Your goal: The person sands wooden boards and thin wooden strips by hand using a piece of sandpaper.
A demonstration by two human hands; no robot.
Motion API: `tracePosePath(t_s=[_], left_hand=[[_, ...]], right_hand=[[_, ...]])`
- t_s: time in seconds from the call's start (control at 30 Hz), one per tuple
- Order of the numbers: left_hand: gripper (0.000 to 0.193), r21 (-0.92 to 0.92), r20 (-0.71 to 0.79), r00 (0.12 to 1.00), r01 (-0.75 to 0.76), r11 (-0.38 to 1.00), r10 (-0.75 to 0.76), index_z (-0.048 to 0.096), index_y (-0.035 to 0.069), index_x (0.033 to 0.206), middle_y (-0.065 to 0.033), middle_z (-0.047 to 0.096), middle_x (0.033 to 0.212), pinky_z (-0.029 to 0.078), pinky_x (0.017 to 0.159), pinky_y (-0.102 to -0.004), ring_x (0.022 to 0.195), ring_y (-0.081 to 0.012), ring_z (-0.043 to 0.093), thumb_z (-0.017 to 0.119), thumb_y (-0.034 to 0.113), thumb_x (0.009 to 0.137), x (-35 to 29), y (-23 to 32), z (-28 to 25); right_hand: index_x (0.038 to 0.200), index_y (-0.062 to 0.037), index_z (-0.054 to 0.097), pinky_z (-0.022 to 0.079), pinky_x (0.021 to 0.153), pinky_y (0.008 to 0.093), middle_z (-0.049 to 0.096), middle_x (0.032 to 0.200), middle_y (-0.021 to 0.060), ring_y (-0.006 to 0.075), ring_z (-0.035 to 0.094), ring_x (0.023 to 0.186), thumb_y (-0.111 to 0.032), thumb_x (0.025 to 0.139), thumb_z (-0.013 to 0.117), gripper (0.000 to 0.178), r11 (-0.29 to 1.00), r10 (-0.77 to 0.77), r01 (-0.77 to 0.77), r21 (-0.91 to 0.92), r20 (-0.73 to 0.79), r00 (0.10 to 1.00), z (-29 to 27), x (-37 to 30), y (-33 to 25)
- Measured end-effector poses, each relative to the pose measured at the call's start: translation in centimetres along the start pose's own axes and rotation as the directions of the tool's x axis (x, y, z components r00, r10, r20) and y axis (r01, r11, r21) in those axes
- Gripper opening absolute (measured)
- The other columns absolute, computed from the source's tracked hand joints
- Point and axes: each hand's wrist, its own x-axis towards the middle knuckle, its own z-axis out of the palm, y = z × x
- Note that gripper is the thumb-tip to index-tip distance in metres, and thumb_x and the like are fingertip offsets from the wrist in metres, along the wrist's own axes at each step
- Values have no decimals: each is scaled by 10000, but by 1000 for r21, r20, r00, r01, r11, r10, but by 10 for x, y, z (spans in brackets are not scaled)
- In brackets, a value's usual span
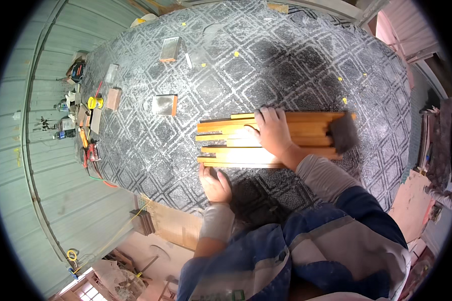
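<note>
The right hand lies spread over wooden strips near the table's front edge, left hand narrowly open; uneven pressure could skew them.

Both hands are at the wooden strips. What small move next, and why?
I'd probably nudge the wooden strips' left ends toward level with the left hand, keeping the right hand on top: those ends look staggered, and the left hand is at the nearest one.
</note>
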Motion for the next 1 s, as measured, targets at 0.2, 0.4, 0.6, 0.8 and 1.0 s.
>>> tracePosePath(t_s=[0.2, 0.4, 0.6, 0.8, 1.0], left_hand=[[245, -77, -70, 992, -109, 991, 104, 481, -69, 1129, -324, 526, 1211, 380, 1054, -569, 1195, -496, 490, 536, 48, 921, 2, -4, -6], [224, -179, -132, 984, -142, 974, 119, 490, -55, 1100, -316, 516, 1219, 398, 1017, -537, 1156, -466, 510, 579, 47, 923, -1, -16, -1], [456, -335, 101, 974, -159, 929, 203, 563, 8, 1305, -203, 531, 1300, 361, 1095, -563, 1255, -393, 496, 717, 155, 902, -1, -25, -30], [269, -424, 277, 691, -535, 730, 668, 645, 54, 1163, -117, 601, 1081, 449, 1002, -484, 1053, -329, 572, 689, 191, 936, 31, -53, -47], [197, -517, 183, 625, -596, 615, 759, 714, 48, 1102, -99, 638, 992, 473, 925, -438, 1000, -303, 592, 651, 136, 938, 55, -91, -51]], right_hand=[[1313, -19, 608, 413, 1048, 472, 587, 1286, 147, 325, 547, 1202, -391, 972, 671, 508, 967, 128, -137, 215, 52, 990, -3, -40, -39], [1491, -2, 466, 285, 1186, 557, 364, 1598, 262, 426, 336, 1485, -482, 941, 685, 762, 816, 498, -559, -149, -310, 810, -54, -126, 29], [1485, -81, 510, 398, 1147, 463, 390, 1565, 311, 485, 393, 1439, -277, 994, 677, 555, 774, 626, -632, 38, -193, 755, -54, -221, 54], [1432, -52, 529, 545, 968, 424, 641, 1328, 262, 404, 662, 1149, -16, 936, 604, 503, 412, 894, -911, 6, -195, 403, -102, -212, 39], [1449, -57, 510, 525, 1036, 408, 632, 1384, 194, 365, 609, 1276, 114, 946, 485, 533, 896, 403, -440, -59, -310, 861, -84, -65, -65]])
